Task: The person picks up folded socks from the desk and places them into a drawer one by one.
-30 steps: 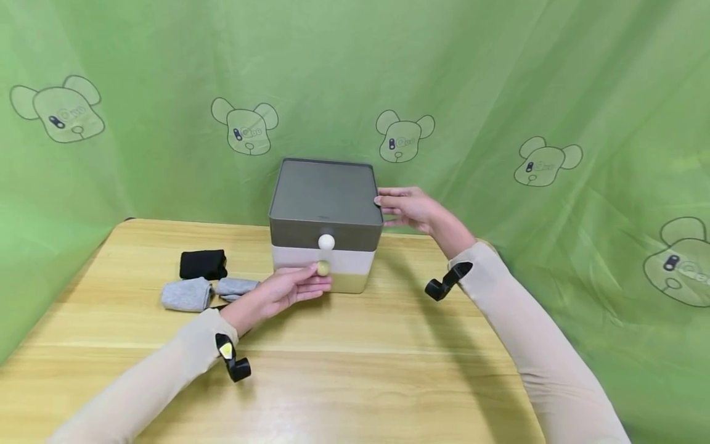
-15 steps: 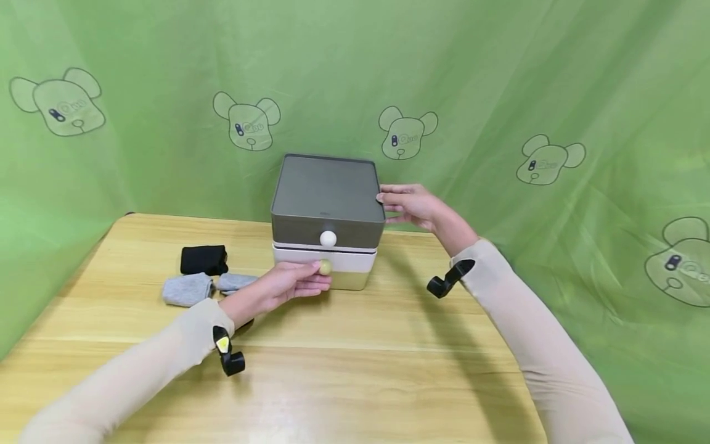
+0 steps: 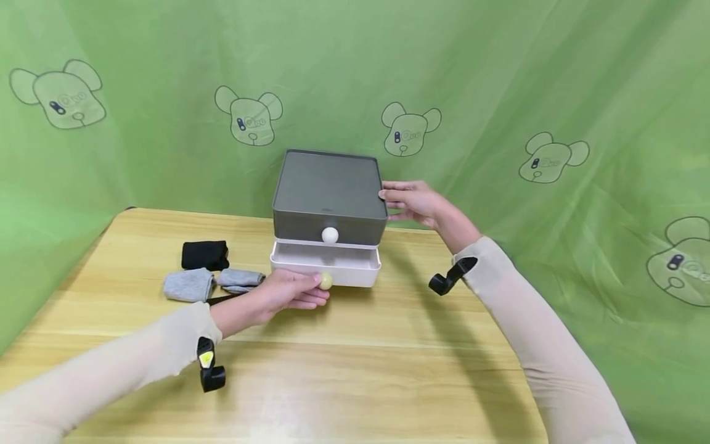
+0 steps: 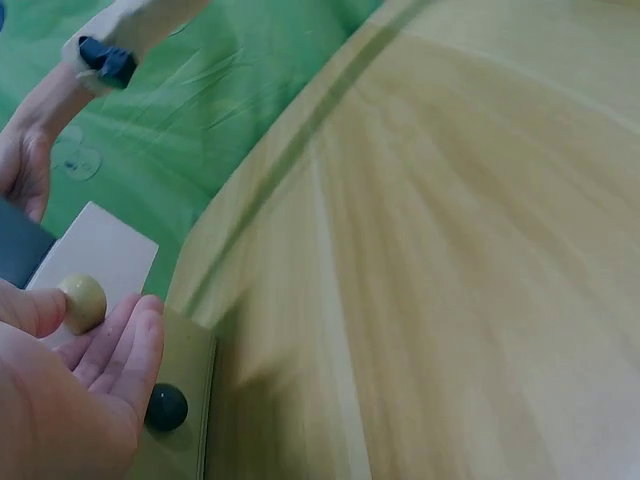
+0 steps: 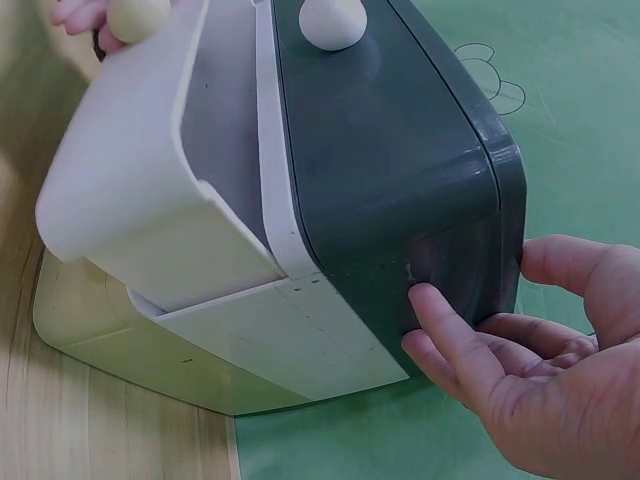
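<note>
A small three-tier drawer box [image 3: 333,185] stands at the back of the table, dark grey on top, white in the middle, beige at the bottom. Its white middle drawer [image 3: 357,275] is partly pulled out, and the part of its inside that shows is bare. My left hand [image 3: 289,291] pinches the drawer's pale yellow-green knob [image 3: 325,281] between thumb and fingers. Against the box's right side rest the extended fingers of my right hand [image 3: 415,202], its thumb at the top edge. A dark knob [image 4: 166,407] on the beige drawer shows in the left wrist view.
Left of the box lie a folded black cloth [image 3: 204,254] and two grey cloth bundles [image 3: 189,285], the right one partly behind my left forearm. A white knob [image 3: 330,235] is on the closed top drawer. A green curtain [image 3: 333,74] hangs behind the wooden table [image 3: 355,382].
The white middle drawer has slid out toward me, drawn by my left hand on its knob. My right hand has stayed at the box's side. The view has tilted slightly.
</note>
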A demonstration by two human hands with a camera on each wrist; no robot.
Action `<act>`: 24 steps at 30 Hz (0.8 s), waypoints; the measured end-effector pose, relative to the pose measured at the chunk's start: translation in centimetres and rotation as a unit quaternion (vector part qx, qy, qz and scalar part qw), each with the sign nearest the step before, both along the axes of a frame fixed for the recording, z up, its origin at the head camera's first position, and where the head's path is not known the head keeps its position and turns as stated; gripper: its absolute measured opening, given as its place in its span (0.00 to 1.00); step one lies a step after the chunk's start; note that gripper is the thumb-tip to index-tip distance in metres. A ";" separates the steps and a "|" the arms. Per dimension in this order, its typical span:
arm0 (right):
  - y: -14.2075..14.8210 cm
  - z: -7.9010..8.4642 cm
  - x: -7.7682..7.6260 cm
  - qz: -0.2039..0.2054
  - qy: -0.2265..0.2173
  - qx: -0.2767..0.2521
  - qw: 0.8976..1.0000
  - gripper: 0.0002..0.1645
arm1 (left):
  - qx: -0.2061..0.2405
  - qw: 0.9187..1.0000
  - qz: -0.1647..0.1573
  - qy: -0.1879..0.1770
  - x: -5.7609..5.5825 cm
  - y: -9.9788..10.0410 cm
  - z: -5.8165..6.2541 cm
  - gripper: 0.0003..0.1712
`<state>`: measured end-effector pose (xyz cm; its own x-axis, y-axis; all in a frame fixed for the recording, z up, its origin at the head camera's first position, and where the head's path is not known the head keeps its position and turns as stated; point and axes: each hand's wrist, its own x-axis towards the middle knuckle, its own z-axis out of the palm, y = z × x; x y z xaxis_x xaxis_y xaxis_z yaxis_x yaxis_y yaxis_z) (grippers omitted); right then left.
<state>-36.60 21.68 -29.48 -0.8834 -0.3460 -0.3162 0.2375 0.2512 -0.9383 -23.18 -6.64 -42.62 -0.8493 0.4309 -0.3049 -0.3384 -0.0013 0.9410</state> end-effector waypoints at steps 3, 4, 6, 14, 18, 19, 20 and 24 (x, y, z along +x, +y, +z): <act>0.0 0.0 0.0 0.002 0.002 0.003 1.000 0.37 | -0.022 1.000 0.004 0.017 0.8 -0.1 0.3 0.23; 0.0 0.1 0.0 0.003 0.003 0.005 1.000 0.38 | -0.029 0.999 0.007 0.018 1.0 -0.1 0.4 0.22; -0.1 0.1 0.0 0.002 0.002 0.008 1.000 0.37 | -0.043 0.999 0.013 0.021 1.5 -0.2 0.6 0.22; -0.1 -0.1 -0.1 0.002 -0.001 0.009 1.000 0.39 | -0.073 0.996 0.030 0.039 3.6 0.2 1.1 0.20; -0.2 -0.1 -0.1 0.000 -0.001 0.010 1.000 0.39 | -0.076 0.996 0.029 0.047 4.6 0.3 1.2 0.20; -0.2 0.0 0.0 0.000 -0.001 0.010 1.000 0.38 | -0.076 0.996 0.029 0.047 4.8 0.3 1.3 0.20; -0.2 0.0 0.0 -0.002 -0.002 0.010 1.000 0.38 | -0.077 0.995 0.029 0.048 5.0 0.3 1.3 0.20; -0.1 0.1 0.0 -0.005 -0.002 0.009 1.000 0.38 | -0.078 0.995 0.028 0.047 5.7 0.4 1.4 0.21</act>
